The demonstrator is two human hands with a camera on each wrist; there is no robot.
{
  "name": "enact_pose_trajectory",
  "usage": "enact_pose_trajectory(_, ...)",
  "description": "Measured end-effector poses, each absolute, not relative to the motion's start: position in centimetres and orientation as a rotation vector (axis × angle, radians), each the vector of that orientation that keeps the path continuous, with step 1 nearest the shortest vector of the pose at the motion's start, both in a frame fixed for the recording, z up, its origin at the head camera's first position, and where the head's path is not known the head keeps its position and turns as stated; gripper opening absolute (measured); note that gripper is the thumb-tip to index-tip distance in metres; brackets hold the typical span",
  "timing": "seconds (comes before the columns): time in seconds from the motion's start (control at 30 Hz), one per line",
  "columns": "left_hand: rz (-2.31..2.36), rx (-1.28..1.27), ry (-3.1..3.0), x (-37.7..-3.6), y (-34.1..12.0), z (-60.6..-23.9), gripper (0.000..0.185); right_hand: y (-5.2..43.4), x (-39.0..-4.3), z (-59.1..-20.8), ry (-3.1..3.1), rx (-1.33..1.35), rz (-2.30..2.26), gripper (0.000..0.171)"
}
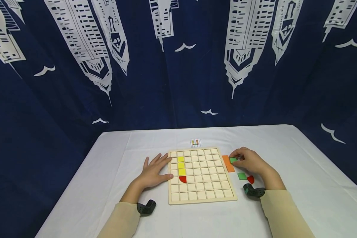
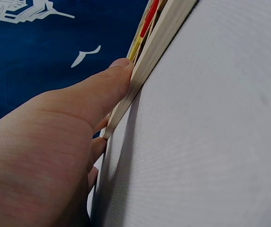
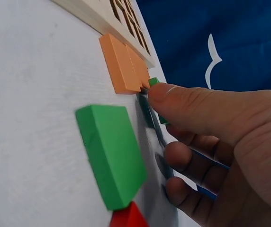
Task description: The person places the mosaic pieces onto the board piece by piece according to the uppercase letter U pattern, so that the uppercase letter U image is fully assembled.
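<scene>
White-clothed table (image 1: pixel 285 155) carried the wooden grid board (image 1: pixel 201 193) near its front middle, with bare cloth on all sides and well back from every table edge. Left hand (image 1: pixel 154 170) lay flat, fingers straight, thumb pressed to the board's left rim, holding nothing. Board mostly unfilled: three yellow squares (image 1: pixel 181 165) stacked in one left column with a red quarter-round (image 1: pixel 182 179) just below; judged an early stage, the bulk of cells open. A small pattern card (image 1: pixel 196 142) sat just beyond the board's far edge. Right of the board, touching its rim, lay orange tiles (image 1: pixel 228 163). Right hand (image 1: pixel 250 162) pinched a green tile (image 1: pixel 233 160) between thumb and fingers just beside them. A loose green square (image 1: pixel 242 176) and red piece (image 1: pixel 251 179) lay near the wrist. Path back to the board looked unobstructed.
</scene>
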State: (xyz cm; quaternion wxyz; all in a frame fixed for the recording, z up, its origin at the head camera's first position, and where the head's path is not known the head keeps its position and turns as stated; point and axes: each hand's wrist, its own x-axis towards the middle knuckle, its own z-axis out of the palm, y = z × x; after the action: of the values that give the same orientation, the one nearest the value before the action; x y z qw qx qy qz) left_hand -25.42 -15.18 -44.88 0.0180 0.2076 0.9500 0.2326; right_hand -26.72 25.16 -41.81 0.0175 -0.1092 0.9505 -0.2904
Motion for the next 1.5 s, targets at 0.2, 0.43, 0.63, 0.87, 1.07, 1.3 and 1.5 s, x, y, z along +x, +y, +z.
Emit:
enact_pose_trajectory(0.2,0.736,0.648,2.953,-25.5,-15.2,-45.0,0.073,24.4,-26.7,-41.7,2.949,-0.364,-0.932,0.02)
enact_pose_trajectory(0.43,0.716,0.634,2.942,-25.4,-15.2,-44.8,0.074,23.7,-26.6,-41.7,2.936,-0.434,-0.989,0.021)
enact_pose_trajectory(0.63,0.712,0.638,2.954,-25.4,-15.2,-44.8,0.073,22.5,-26.6,-41.6,2.929,-0.52,-1.003,0.021)
enact_pose_trajectory(0.87,0.71,0.637,2.962,-25.3,-15.2,-44.8,0.073,20.9,-26.4,-41.2,2.914,-0.61,-0.987,0.024)
enact_pose_trajectory(1.07,0.72,0.644,2.967,-25.4,-15.1,-44.8,0.072,19.9,-26.2,-40.9,2.863,-0.629,-1.027,0.025)
enact_pose_trajectory(1.3,0.713,0.644,2.962,-25.5,-15.2,-44.8,0.073,18.7,-25.9,-40.8,2.859,-0.652,-1.027,0.024)
enact_pose_trajectory(1.5,0.701,0.63,2.957,-25.4,-15.1,-44.8,0.074,17.9,-25.7,-40.9,2.849,-0.687,-1.015,0.021)
